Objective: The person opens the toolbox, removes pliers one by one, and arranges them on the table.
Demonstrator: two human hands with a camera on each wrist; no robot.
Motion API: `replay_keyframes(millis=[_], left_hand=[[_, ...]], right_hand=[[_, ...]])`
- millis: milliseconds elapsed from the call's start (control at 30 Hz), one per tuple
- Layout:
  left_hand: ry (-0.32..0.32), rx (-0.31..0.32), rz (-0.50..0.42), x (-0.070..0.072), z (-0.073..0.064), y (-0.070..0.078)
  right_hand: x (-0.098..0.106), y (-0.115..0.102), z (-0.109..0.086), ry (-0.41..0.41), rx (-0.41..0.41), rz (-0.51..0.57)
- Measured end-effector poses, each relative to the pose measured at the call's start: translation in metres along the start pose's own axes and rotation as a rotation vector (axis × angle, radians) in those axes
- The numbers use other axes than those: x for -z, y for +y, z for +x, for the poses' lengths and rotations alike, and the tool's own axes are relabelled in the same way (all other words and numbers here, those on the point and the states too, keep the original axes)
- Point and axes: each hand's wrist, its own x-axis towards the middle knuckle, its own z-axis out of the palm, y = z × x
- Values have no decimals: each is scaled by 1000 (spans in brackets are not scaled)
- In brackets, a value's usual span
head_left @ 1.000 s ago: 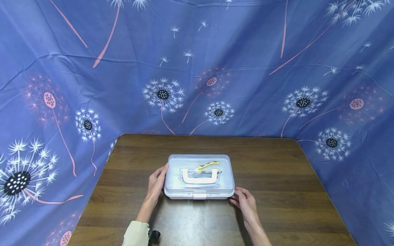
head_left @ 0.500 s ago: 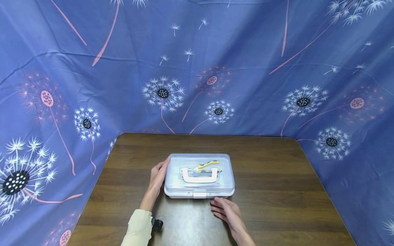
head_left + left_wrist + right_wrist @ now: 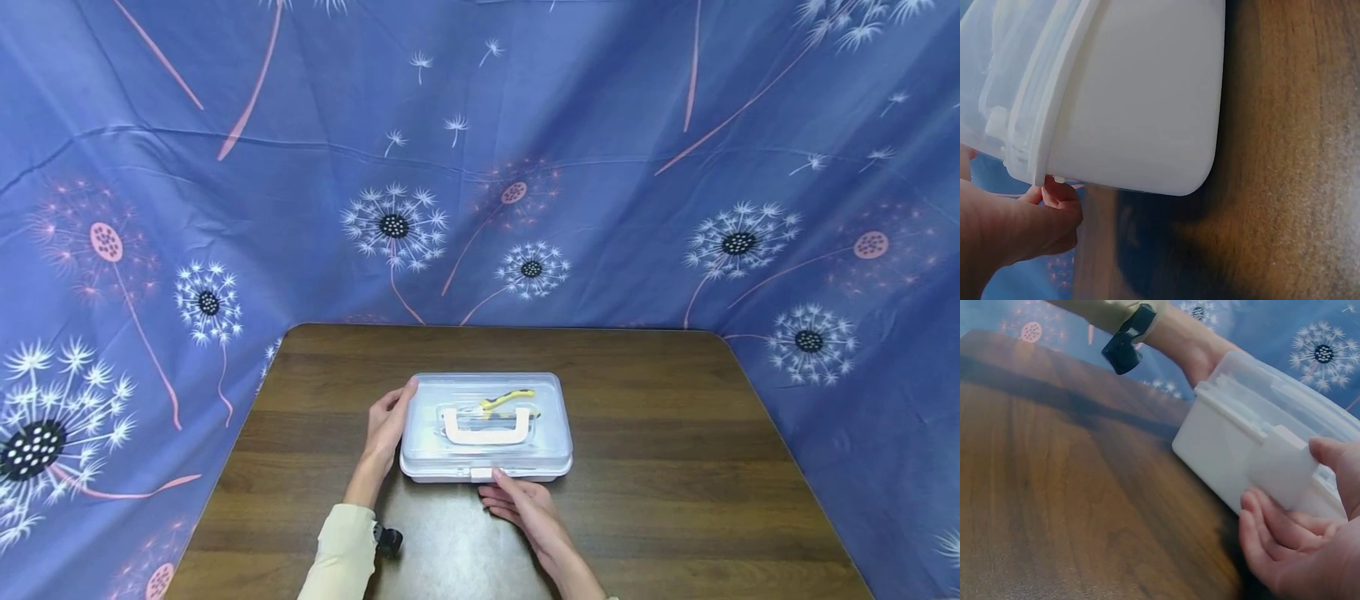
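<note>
A white plastic storage box point(image 3: 480, 463) with a clear lid point(image 3: 431, 392) and a white carrying handle point(image 3: 487, 437) stands on the table. Through the lid shows a yellow-and-black handled tool point(image 3: 510, 400), its kind unclear. My left hand point(image 3: 386, 429) holds the box's left side; in the left wrist view its fingers point(image 3: 1060, 197) bend at the rim. At the front, my right hand point(image 3: 528, 510) has its thumb on the white latch point(image 3: 1285, 465) at its upper right edge, the curled fingers point(image 3: 1272, 522) at the latch's lower edge. The lid is down.
The brown wooden table point(image 3: 675, 450) reaches around the box on all sides. A blue cloth with dandelion prints point(image 3: 600, 208) hangs behind and beside it. A black wrist camera point(image 3: 388, 540) sits on the left wrist by the pale sleeve point(image 3: 341, 550).
My right hand has left the box's front right corner and moved left along the front to the latch. The left hand has slid slightly up the left side. The box stays put.
</note>
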Motion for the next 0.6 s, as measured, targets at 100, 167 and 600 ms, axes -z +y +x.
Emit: replay_keyframes(millis=[100, 167, 600], left_hand=[[3, -16, -14, -2, 0, 0], [5, -24, -24, -3, 0, 0], [1, -41, -1, 0, -3, 1]], right_hand=[[-1, 2, 1, 54, 8, -4], [-2, 3, 1, 93, 2, -17], [7, 8, -2, -104, 94, 49]])
